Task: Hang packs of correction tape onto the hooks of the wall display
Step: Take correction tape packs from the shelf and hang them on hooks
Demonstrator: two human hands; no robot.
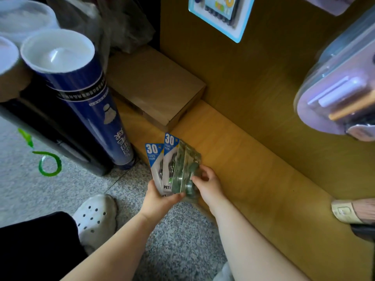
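Several packs of correction tape point(172, 165), blue-topped cards marked "30" with clear blisters, are fanned out low in front of me above the floor. My left hand point(160, 196) grips the bottom of the fan from below. My right hand point(207, 183) pinches the rightmost packs at their right edge. The wooden wall display point(253, 74) rises behind, to the right. No hook is visible in this view.
A blue shuttlecock tube point(85, 94) leans at left beside black bins. A cardboard box point(158, 86) sits in the corner. Hanging blister packs: a blue one point(221, 13) at the top, lilac ones point(341, 94) at right. My white clog point(95, 216) and another person's foot point(353, 211) are on the floor.
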